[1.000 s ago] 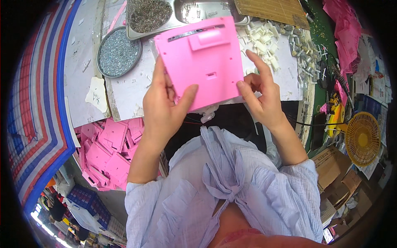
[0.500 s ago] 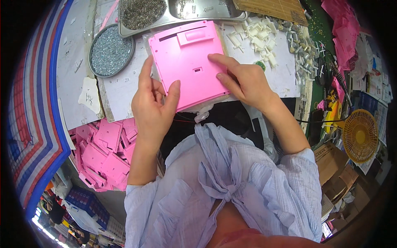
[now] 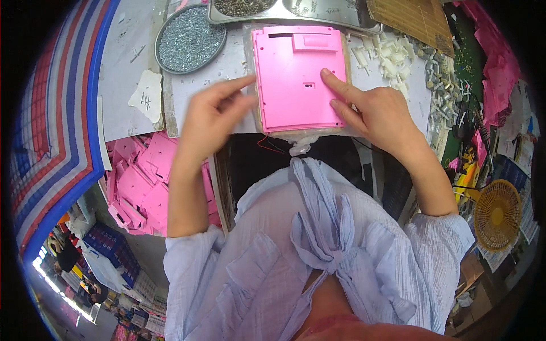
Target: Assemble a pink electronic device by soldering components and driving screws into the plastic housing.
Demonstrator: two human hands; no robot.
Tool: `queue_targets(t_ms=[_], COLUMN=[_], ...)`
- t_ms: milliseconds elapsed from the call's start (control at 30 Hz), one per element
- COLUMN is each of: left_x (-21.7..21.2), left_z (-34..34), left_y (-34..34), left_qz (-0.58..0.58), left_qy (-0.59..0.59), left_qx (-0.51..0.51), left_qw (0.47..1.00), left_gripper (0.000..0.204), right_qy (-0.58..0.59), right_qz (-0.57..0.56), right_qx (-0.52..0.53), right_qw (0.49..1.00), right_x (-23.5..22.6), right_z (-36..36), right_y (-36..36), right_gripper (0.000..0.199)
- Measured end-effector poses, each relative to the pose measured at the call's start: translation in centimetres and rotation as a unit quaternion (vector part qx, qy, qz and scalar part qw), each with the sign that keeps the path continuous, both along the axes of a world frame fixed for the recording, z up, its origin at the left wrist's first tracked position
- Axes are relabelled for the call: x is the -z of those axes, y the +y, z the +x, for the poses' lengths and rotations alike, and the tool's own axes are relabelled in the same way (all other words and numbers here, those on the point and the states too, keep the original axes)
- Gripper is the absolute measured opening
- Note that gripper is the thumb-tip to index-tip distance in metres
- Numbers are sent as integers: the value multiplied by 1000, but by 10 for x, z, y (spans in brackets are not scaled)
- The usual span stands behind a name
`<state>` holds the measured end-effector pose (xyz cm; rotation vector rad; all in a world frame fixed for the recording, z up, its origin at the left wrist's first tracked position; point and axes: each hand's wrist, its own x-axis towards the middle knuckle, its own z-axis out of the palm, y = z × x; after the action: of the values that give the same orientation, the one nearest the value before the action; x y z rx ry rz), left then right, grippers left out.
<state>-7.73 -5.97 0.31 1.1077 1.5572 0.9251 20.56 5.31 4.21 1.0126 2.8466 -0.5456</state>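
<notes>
A square pink plastic panel [image 3: 290, 108], with a slot and a raised block at its far end, lies on a plastic-wrapped pad [image 3: 250, 51]. My right hand [image 3: 378, 111] holds it at the right edge, thumb and forefinger pressed on its face, the other fingers curled and partly hidden. My left hand [image 3: 213, 116] is off the panel's left side, holding nothing. Its fingers are somewhat blurred but look apart, with the fingertips close to the pad's edge.
Round tray of small silvery pieces [image 3: 190, 42] at far left; metal tray with springs [image 3: 335, 14] behind. White plastic parts [image 3: 392, 59] and metal cylinders [image 3: 446, 91] lie to the right. Pink panels [image 3: 148, 182] are heaped at lower left. A yellow fan [image 3: 496, 216] stands right.
My left hand has come away from the panel's left edge, moving left. My right hand stays on the panel. The whole view has shifted, with the scene now farther right and up.
</notes>
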Motion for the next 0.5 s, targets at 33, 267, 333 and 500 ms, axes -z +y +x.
queue_targets(t_ms=[33,267,333,500], left_x=[7,13,16,23], left_z=[-19,-83,-89,-85], left_y=[8,44,43,56], left_qz=[71,89,100,178], left_qy=[58,564,482,456], left_qx=[-30,-52,-62,-114], left_qw=[995,819,868,865], left_gripper=[27,12,12,11], right_qy=[5,-72,-26,139], right_qz=[9,21,60,257], right_qx=[-10,-230,-286,-292], right_qw=[1000,970,956,911], right_x=[-4,-57,-56,30], right_z=[-1,-68,-105,-230], right_y=[1,58,76,88], right_gripper=[41,19,18,23])
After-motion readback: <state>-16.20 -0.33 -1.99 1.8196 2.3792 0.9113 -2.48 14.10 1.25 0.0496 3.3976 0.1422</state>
